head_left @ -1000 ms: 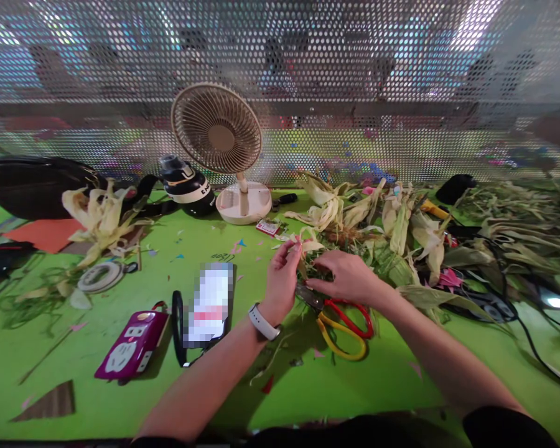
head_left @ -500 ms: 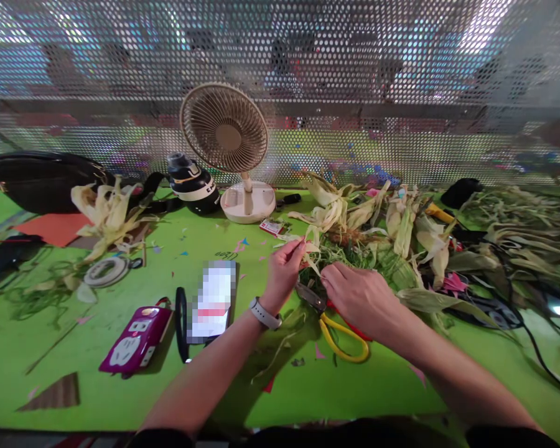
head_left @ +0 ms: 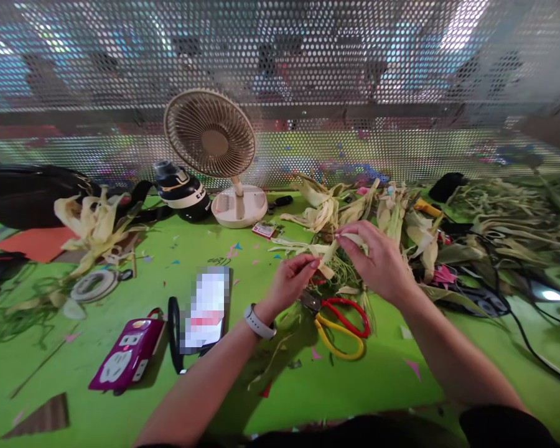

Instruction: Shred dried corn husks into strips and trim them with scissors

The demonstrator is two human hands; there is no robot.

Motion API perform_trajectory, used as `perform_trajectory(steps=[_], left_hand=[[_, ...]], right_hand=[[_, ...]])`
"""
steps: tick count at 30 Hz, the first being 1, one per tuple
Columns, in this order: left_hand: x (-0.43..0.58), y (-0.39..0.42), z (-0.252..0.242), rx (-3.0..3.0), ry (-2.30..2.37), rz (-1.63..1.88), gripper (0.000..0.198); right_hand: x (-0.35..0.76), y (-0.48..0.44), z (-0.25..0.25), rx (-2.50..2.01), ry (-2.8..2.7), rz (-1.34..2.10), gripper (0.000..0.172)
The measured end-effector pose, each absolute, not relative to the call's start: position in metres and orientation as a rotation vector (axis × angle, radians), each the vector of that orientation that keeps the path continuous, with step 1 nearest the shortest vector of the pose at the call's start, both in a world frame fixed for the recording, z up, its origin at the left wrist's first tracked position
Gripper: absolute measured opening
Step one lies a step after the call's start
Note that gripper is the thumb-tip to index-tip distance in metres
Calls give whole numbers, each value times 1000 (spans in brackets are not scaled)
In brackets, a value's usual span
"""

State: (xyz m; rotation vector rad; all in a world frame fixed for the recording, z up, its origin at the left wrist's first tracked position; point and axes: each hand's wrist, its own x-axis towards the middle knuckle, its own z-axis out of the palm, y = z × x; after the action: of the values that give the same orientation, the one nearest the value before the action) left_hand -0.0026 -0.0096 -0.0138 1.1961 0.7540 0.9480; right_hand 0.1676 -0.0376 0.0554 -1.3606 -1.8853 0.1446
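My left hand, with a pale watch on its wrist, has thumb and fingertips pinched at a strip of pale corn husk. To its right, my right hand is closed in a pinch at the strip's upper end; its fingertips partly hide the husk. Under and behind the hands lies a tangle of thin green shreds. Scissors with one red and one yellow handle lie just below the hands, touched by neither, their blades pointing left.
Dried corn husks heap up behind the hands. Left of them are a phone, a purple power strip, a tape roll and a husk flower. A fan and black bottle stand before a perforated screen.
My right hand has risen away from the scissors, uncovering the red handle, to the upper end of the husk strip. My left hand has dropped slightly. The whole view has shifted a little.
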Motion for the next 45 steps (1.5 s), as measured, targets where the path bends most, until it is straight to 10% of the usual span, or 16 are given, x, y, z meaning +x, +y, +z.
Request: perform_trajectory(steps=[27, 35, 45], left_hand=[[0, -19, -20, 1153, 809, 1012, 29], [-15, 6, -14, 1118, 915, 1057, 28], [-18, 5, -10, 1301, 830, 868, 26]], right_hand=[[152, -9, 5, -1428, -1420, 688, 22], [188, -5, 29, -1434, -1807, 999, 54], [205, -17, 57, -1290, -2009, 795, 24]])
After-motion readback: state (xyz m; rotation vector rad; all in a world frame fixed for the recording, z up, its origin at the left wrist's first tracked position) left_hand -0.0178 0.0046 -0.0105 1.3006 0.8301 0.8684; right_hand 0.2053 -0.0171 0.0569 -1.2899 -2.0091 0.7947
